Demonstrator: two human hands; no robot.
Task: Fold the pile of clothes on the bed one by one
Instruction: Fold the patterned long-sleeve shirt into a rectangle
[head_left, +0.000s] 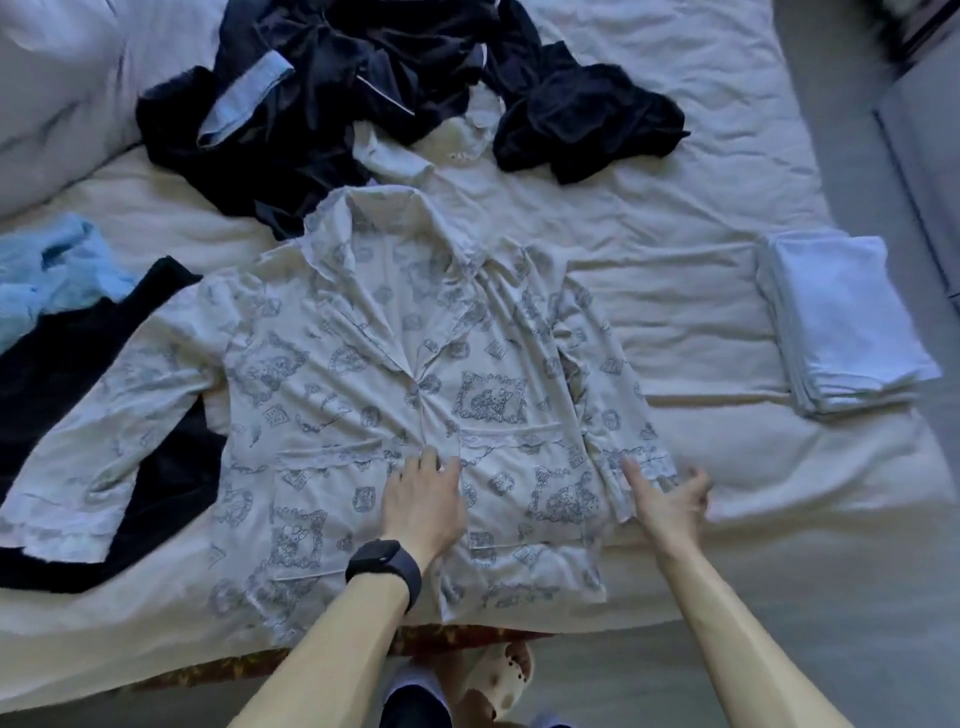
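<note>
I press my left hand (423, 499) flat on the limp, light cream printed pyjama shirt (395, 374), my right hand (670, 501) pinching its cuff (647, 465), the surest hold.

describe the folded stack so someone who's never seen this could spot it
On the bed, look to its right side, beyond the spread patterned pyjama shirt. The folded stack lies there alone. It is the only neat, plain pale rectangle; the dark clothes pile is crumpled.

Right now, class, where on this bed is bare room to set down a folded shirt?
Bare sheet lies between the printed shirt and the folded white stack, and right of the dark pile. Crowded: black garment and blue cloth at left.
</note>
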